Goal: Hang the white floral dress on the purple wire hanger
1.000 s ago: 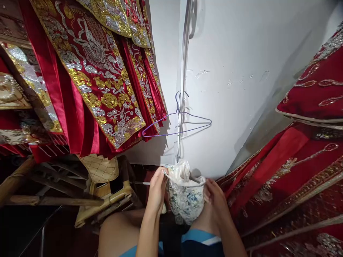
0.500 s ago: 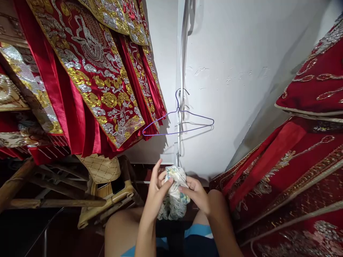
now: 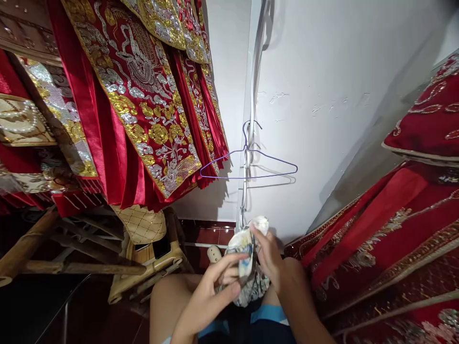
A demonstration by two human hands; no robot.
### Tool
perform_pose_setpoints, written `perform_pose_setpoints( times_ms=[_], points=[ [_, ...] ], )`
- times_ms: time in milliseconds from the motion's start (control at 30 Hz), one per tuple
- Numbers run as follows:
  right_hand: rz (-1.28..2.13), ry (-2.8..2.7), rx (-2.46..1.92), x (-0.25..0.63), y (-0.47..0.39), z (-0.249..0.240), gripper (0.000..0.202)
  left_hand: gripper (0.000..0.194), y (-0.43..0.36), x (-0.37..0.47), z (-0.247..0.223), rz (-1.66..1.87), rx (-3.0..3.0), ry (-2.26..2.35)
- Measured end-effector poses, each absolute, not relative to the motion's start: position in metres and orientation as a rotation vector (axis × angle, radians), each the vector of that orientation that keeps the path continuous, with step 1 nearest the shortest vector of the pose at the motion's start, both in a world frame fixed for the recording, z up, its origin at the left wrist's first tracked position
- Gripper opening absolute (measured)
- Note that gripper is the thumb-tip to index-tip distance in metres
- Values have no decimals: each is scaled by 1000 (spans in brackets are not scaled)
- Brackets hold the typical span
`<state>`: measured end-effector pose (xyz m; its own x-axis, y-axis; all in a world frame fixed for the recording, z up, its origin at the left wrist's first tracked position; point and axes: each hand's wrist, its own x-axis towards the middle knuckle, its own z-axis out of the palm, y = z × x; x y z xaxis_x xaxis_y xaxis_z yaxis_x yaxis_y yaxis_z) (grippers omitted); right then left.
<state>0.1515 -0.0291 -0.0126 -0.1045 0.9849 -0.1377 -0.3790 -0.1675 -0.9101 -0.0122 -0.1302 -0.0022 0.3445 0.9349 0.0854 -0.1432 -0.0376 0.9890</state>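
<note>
A bunched pale cloth (image 3: 247, 239) with blue and yellow patches is between my hands, above my lap. Its lower part looks gathered and greyish. My left hand (image 3: 218, 291) holds the cloth's left side between thumb and fingers. On the right, my right hand (image 3: 267, 251) pinches the upper right edge of the cloth. A thin purple hanger (image 3: 247, 177) hangs above my hands, in front of the white wall, with nothing on it.
Red embroidered garments (image 3: 158, 110) hang at the left, and more red garments (image 3: 387, 229) at the right. A bamboo chair (image 3: 154, 270) with a dark phone (image 3: 162, 247) stands lower left. A beige shoe (image 3: 214, 254) is on the floor.
My hands have turned the cloth and spread it wider; my right hand has risen and my left hand has moved lower. The whole view has shifted slightly, revealing the shoe.
</note>
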Motion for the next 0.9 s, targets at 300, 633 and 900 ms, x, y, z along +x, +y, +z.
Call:
perform_pose_setpoints(
  times_ms=[300,633,900],
  points=[
    [2019,-1387,-887,189,-17,42,38,52,-82,-26,-3,1227,1535,1111],
    [1487,-2073,-958,290,11,114,24,35,-42,-19,-31,601,2271,1063],
    [724,-2017,-1108,287,73,83,15,43,-19,-88,36,308,2616,1505]
  ],
)
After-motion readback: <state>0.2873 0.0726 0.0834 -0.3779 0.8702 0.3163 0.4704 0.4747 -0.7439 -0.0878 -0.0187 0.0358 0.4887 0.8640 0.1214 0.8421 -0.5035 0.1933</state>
